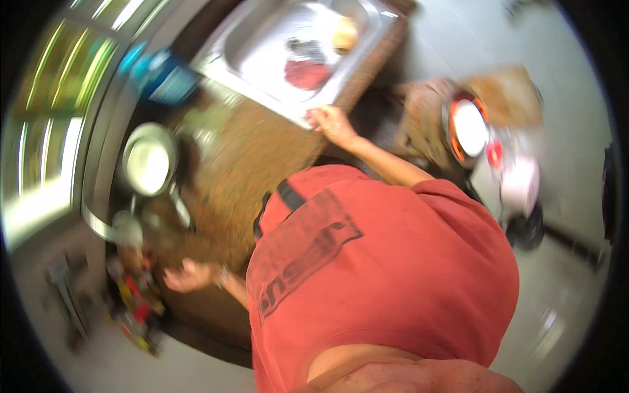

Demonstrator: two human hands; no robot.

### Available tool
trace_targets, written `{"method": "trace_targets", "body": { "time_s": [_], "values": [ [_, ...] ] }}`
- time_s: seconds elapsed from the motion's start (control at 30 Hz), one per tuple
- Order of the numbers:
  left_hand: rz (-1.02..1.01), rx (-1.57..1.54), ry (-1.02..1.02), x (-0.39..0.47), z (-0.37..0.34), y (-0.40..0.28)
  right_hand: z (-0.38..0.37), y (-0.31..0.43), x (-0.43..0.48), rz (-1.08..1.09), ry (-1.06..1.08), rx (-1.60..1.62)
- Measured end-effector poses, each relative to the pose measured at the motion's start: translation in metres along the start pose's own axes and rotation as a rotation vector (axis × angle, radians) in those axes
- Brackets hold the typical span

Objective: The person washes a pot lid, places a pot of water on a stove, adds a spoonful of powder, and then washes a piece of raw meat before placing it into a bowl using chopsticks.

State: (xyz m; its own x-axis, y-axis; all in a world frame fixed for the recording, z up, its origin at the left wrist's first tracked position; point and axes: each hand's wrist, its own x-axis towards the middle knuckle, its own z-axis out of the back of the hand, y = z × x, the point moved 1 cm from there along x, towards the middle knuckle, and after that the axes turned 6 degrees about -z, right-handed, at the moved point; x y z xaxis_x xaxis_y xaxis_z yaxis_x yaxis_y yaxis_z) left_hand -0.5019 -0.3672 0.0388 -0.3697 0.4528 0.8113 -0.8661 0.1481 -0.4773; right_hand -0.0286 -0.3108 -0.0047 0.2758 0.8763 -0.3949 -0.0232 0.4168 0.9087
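My left hand [189, 276] is held over the brown countertop [245, 162], palm up, fingers apart and nothing in it. My right hand [334, 125] is at the near corner of a stainless steel sink [295, 110], its fingers partly curled. Whether it touches the rim or pinches something small cannot be made out through the blur. Inside the basin lie a red item [307, 74], perhaps a cloth, a dark grey item [304, 48] and a yellow item [345, 35] like a sponge.
Along the window side stand a blue bottle [169, 78], a round pot [149, 162] with pale insides and a clear vessel [128, 230]. Colourful small items [140, 304] cluster at lower left. To the right are a white round dish [470, 127], a wooden board [503, 96] and a pink container [520, 184].
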Motion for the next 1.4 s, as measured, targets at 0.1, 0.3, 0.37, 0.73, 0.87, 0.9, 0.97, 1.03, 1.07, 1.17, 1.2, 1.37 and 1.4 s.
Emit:
{"method": "trace_targets", "body": {
  "time_s": [0.1, 0.3, 0.37, 0.73, 0.87, 0.9, 0.97, 1.03, 1.07, 1.17, 1.2, 1.37, 1.4],
  "values": [
    [0.109, -0.347, 0.113, -0.023, 0.014, -0.036, 0.046, -0.02, -0.03, 0.045, -0.257, -0.014],
    [0.517, -0.753, 0.978, -0.068, -0.057, -0.125, 0.101, -0.071, -0.094, -0.149, -0.446, 0.154],
    [0.349, -0.805, 1.065, -0.07, -0.084, -0.129, 0.133, -0.082, -0.106, -0.022, -0.652, 0.37],
    [0.556, -0.772, 1.017, -0.086, -0.084, -0.154, 0.484, -0.186, -0.22, -0.48, -1.621, -0.445],
    [0.661, -0.727, 1.046, -0.119, -0.079, -0.19, 0.515, -0.209, -0.199, -0.854, -1.381, -0.561],
    [0.684, -0.719, 1.092, -0.127, -0.083, -0.208, 0.525, -0.217, -0.2, -0.847, -1.331, -0.539],
    [0.615, -0.822, 1.178, -0.141, -0.09, -0.242, 0.539, -0.23, -0.199, -0.831, -1.226, -0.495],
    [0.556, -0.872, 1.265, -0.155, -0.102, -0.277, 0.543, -0.226, -0.204, -0.878, -1.201, -0.572],
    [0.545, -0.88, 1.299, -0.163, -0.11, -0.29, 0.538, -0.213, -0.207, -0.851, -1.247, -0.631],
    [0.484, -0.855, 1.39, -0.183, -0.125, -0.329, 0.533, -0.192, -0.202, -0.823, -1.238, -0.65],
    [0.453, -0.85, 1.427, -0.19, -0.132, -0.347, 0.544, -0.209, -0.206, -0.828, -1.249, -0.553],
    [0.39, -0.955, 1.629, -0.212, -0.159, -0.447, 0.567, -0.211, -0.221, -0.572, -1.382, -0.509],
    [0.396, -1.004, 1.651, -0.211, -0.158, -0.478, 0.566, -0.193, -0.223, -0.497, -1.377, -0.552]
  ]
}}
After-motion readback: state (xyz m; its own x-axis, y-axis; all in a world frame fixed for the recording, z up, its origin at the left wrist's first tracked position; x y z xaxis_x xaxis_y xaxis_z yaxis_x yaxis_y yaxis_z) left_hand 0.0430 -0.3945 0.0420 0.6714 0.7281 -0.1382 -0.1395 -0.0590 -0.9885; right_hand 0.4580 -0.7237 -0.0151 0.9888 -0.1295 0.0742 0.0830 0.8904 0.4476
